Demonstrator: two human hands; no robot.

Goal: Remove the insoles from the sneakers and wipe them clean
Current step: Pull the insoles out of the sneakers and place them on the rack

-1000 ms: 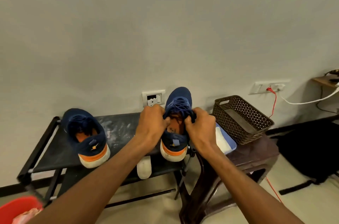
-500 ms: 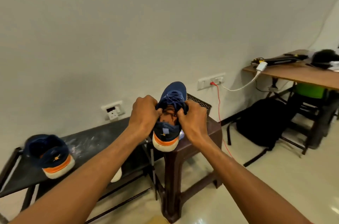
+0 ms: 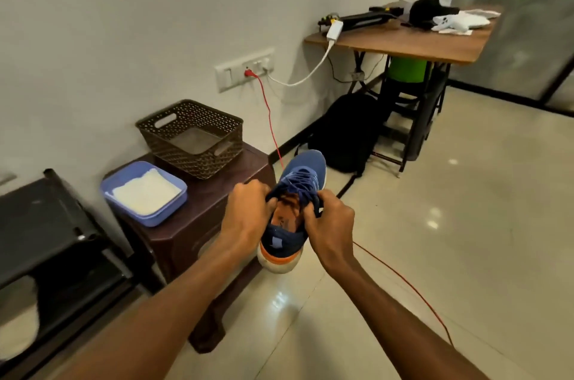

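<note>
Insole job under way: a person holds a blue sneaker (image 3: 306, 166) aloft in both hands, heel toward the camera & toe pointing away, just right of a brown stool (image 3: 202, 221) and off the floor. The left hand (image 3: 248, 215) grips the collar on its side w/ fingers curled over the edge. The right hand (image 3: 330, 224) pinches the opposite edge by the laces. Pulled apart this way, the shoe's mouth gapes wide, prob. to make room for fingers to reach the orange insole (image 3: 287, 212), which sits inside the shoe, not yet lifted out. Holding the shoe in the air rather than on a surface lets both hands stretch the upper at once. On the stool, a blue tub (image 3: 174, 208) w/ a white pad or folded cloth (image 3: 144, 194) (can't tell which) sits near the hands, likely staged for the wiping step. A brown perforated basket (image 3: 192, 143) just behind the tub may be meant for finished items. A black rack (image 3: 40, 224) stands at left. Only one sneaker is in view. Task looks early: no insole out, nothing wiped.
</note>
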